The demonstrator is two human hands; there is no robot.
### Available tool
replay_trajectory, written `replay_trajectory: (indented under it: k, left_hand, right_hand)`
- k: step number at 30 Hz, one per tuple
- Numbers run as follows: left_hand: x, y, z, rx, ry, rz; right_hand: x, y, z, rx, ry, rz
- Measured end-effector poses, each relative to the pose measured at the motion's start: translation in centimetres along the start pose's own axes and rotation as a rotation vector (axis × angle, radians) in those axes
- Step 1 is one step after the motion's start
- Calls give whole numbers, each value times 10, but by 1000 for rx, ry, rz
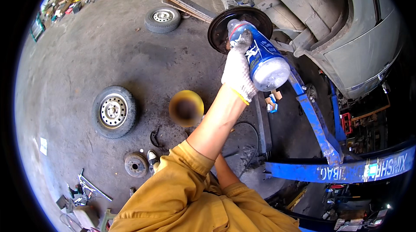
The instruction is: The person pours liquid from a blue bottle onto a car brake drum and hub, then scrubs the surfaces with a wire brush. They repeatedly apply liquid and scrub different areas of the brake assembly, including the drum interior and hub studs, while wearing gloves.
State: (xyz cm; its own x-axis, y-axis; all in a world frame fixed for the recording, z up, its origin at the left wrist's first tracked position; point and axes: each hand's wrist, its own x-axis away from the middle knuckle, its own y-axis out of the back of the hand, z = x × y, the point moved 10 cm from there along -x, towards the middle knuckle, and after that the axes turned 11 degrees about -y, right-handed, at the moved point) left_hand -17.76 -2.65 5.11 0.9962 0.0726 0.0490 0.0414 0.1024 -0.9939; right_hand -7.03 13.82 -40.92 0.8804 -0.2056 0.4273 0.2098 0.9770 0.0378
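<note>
My left hand (238, 69), in a white knit glove with a yellow cuff and a dirty thumb, is closed around a bottle (264, 52). This bottle has a blue wrap and a pale, see-through base turned toward me. Its narrower end points up and left, in front of the dark round brake backing plate (216, 26) on the raised vehicle. From this view I cannot tell whether the bottle touches the plate. My right forearm (226, 172) passes behind the left one, and my right hand is hidden there.
A blue lift arm (312, 117) stands at right under the grey vehicle body (364, 54). On the floor lie a wheel (113, 111), another wheel (162, 19), a yellow bucket (197, 102) and a brake drum (135, 165). A dark hose (256, 139) curves near my feet.
</note>
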Motion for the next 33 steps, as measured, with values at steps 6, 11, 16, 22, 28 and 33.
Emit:
replay_trajectory:
  k: [6,11,16,22,28,33]
  left_hand:
    - [-1,15,-6,106,28,-4]
    - [0,20,-14,86,-14,6]
    - [-3,17,-20,53,-4,-3]
    - [-3,15,-25,163,4,115]
    - [-28,-8,-10,24,42,133]
    - [-36,-28,28,-80,77,43]
  right_hand:
    - [1,-5,-4,21,-1,6]
    - [3,-11,-7,41,4,15]
    - [4,-14,-7,61,14,9]
    - [-1,-9,1,76,44,-25]
    - [-15,-19,14,69,90,-30]
    - [-30,-14,5,95,102,-26]
